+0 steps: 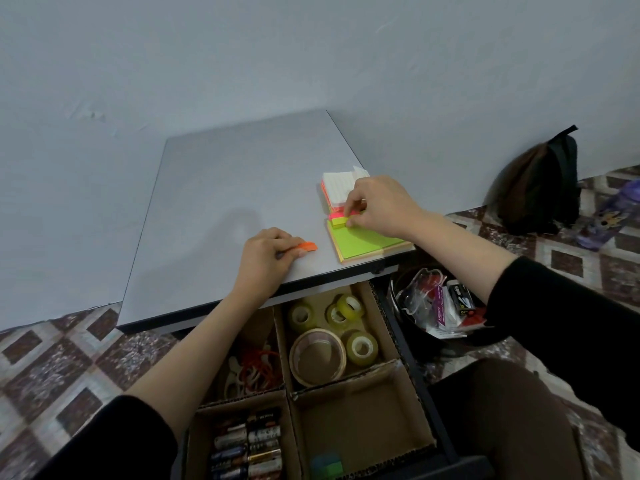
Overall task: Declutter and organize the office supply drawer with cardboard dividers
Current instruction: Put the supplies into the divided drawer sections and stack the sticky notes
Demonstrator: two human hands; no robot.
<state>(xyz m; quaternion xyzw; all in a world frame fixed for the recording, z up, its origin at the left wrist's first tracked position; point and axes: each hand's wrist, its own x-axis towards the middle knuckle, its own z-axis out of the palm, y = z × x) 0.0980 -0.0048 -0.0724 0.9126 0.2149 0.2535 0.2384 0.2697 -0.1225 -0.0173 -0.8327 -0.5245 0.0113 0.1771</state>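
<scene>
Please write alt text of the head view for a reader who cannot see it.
A person's right hand pinches a small yellow-green sticky-note strip on a green pad on a grey tabletop; the left hand holds an orange strip. Below, cardboard dividers in an open drawer separate tape rolls, rubber bands and batteries.

Plain pale wall (311, 46) across the far side; brown-and-white patterned tile floor (52, 358) left and right; dark backpack (540, 188) far right; dim light

At frame centre the left hand (266, 253) pinches an orange tab (307, 246), while the right hand (379, 206) pinches small sticky notes (340, 221) above the divided drawer (363, 420).
</scene>
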